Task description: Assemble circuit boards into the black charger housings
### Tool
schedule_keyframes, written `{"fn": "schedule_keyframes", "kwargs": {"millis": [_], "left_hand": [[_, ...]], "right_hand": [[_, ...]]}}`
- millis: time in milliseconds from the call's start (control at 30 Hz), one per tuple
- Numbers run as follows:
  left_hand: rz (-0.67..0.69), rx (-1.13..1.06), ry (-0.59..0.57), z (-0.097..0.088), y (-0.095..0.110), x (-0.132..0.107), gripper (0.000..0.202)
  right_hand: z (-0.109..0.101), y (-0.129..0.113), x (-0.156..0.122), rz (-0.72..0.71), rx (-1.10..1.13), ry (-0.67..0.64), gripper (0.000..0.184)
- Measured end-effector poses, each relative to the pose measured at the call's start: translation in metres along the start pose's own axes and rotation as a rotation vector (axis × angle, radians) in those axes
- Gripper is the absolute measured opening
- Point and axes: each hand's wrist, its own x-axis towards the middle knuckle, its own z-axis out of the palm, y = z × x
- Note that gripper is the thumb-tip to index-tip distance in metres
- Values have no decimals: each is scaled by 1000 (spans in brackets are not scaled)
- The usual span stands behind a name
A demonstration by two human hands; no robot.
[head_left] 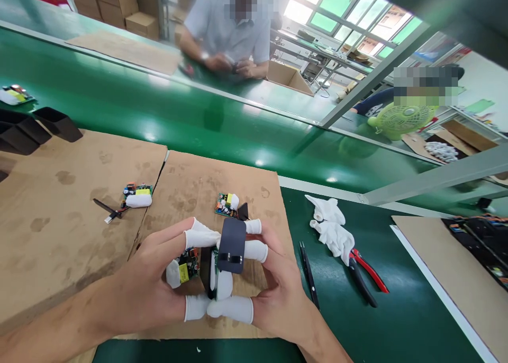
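Observation:
My left hand (153,281) and my right hand (273,283) meet low in the middle, both with white finger cots. The left hand grips a small green circuit board (187,265) with a yellow part on it. The right hand pinches a dark flat housing piece (232,245) with a black shell (206,270) under it. The two hands press these parts together over the cardboard sheet (206,188). Two more circuit boards lie on the cardboard, one (137,196) to the left and one (227,203) just beyond my fingers.
Black tweezers (309,275), red-handled pliers (367,275) and white gloves (331,225) lie on the green table to the right. Black trays (39,127) stand far left. A green conveyor (198,109) runs across; a person works beyond it. A green fan (399,119) is at right.

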Motion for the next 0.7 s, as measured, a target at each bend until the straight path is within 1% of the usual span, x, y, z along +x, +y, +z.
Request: {"fn": "schedule_keyframes", "kwargs": {"millis": [100,167,267,333,400,500,567,633,700], "left_hand": [[-78,-110,-32,2,-2,1,57],[-107,-182,-36,4,-4,2,53],[-124,-262,7,8,-4,4,49],[-150,-291,65,10,-2,5,47],[-184,-271,134,11,1,7,43],[-202,-227,215,10,4,10,37],[-217,-224,233,9,4,11,37],[-261,-223,236,8,3,12,38],[-305,-224,245,8,2,12,38]], "right_hand": [[0,0,4,-53,-61,-6,67],[1,1,6,-89,-92,28,66],[4,3,2,-197,-137,137,73],[6,3,-4,-266,-193,187,77],[8,4,-10,-287,-274,157,79],[10,5,-15,-315,-382,56,86],[11,7,-14,-320,-411,12,91],[14,10,-13,-298,-415,-9,92],[18,14,-12,-288,-418,11,92]]}}
